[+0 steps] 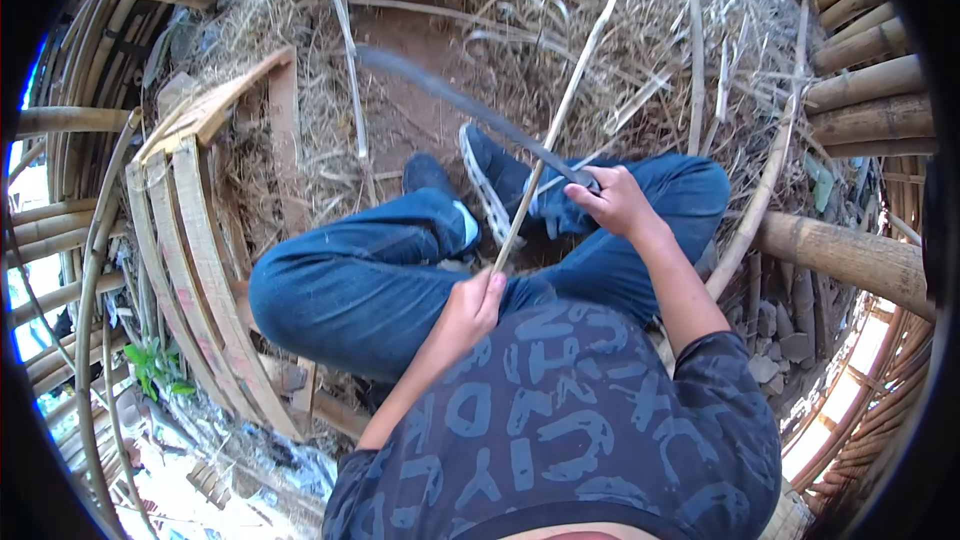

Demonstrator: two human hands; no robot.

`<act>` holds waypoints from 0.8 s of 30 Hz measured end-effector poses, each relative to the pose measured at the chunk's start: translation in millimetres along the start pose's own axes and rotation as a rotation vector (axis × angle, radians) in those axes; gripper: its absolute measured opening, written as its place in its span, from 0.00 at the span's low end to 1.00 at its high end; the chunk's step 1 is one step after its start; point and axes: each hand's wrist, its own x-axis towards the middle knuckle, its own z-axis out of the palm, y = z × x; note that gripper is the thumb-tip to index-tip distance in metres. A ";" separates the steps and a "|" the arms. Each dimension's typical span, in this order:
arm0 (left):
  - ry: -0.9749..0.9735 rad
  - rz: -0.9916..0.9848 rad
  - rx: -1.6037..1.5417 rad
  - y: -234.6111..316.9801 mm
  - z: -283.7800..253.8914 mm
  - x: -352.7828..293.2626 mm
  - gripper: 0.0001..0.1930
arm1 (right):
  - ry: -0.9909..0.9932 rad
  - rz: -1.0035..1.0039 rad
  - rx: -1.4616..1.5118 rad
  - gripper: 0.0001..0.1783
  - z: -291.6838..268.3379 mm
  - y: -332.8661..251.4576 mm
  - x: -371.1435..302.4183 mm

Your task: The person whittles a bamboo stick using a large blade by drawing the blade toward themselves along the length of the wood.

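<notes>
My left hand (472, 308) is closed around the near end of a long, thin bamboo strip (577, 75), close to my lap. The strip slants away from me up to the far edge of the view. In my right hand (615, 205) is the handle of a machete (460, 100), its long dark blade slanting to the far left. Blade and strip cross just beyond my right hand; whether they touch I cannot tell. The blade's far part is slightly blurred. Both hands are over my bent legs in blue jeans.
Shavings and split strips (620, 50) litter the ground ahead. A slatted wooden piece (190, 240) stands at my left. Thick bamboo poles (850, 255) jut in from the right, and a bamboo wall (90, 60) rises at the far left. A small green plant (150, 368) grows near left.
</notes>
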 end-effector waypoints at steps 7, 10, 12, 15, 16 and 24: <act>0.035 0.004 0.068 4.7 3.1 3.0 0.15 | -0.149 -0.314 -0.393 0.32 -8.8 6.6 23.8; 0.038 -0.054 0.068 8.4 2.8 0.5 0.15 | -0.113 -0.202 -0.306 0.35 -8.7 36.6 32.6; 0.034 -0.062 0.074 7.5 2.4 -0.9 0.15 | -0.088 -0.114 -0.207 0.36 -9.2 60.7 33.6; 0.049 -0.037 0.072 2.1 6.4 -1.4 0.15 | -0.055 0.059 -0.008 0.37 -6.9 78.1 27.4; 0.070 -0.003 0.062 1.1 7.1 -1.3 0.15 | -0.049 0.143 0.092 0.37 -6.7 77.4 25.1; 0.041 -0.046 0.111 7.0 6.9 0.0 0.14 | 0.112 -0.101 -0.158 0.36 14.1 14.4 -1.7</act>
